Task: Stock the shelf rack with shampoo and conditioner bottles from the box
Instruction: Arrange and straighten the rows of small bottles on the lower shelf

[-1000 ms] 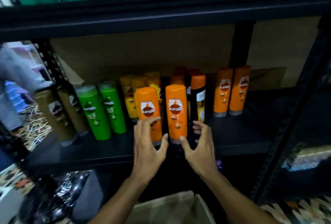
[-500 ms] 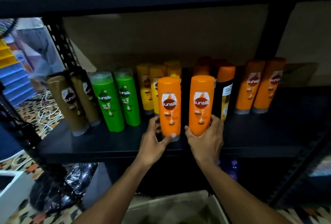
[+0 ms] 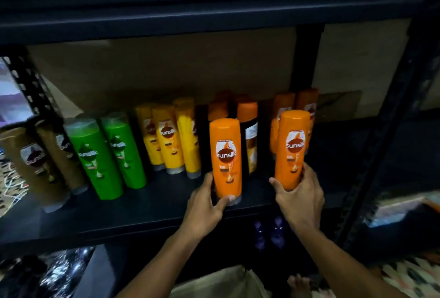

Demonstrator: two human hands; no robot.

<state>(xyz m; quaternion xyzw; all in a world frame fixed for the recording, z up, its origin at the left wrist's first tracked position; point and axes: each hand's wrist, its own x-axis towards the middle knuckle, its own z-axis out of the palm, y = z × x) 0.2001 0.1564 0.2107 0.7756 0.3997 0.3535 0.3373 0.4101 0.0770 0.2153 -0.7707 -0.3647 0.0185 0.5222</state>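
Moved: right bottle (image 3: pixel 291 147) has slid right, now apart from left bottle (image 3: pixel 226 157), both at the shelf (image 3: pixel 142 214) front. Our right hand (image 3: pixel 297 200) wraps its base; left hand (image 3: pixel 204 205) wraps the other's. Risk: if we shove back hard, the orange pair (image 3: pixel 284 107) behind topples.

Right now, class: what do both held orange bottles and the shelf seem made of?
Left orange bottle in the left hand, right orange bottle in the right hand: probably glossy plastic, with soft highlights. Shelf: seemingly matt black metal, given its punched upright.
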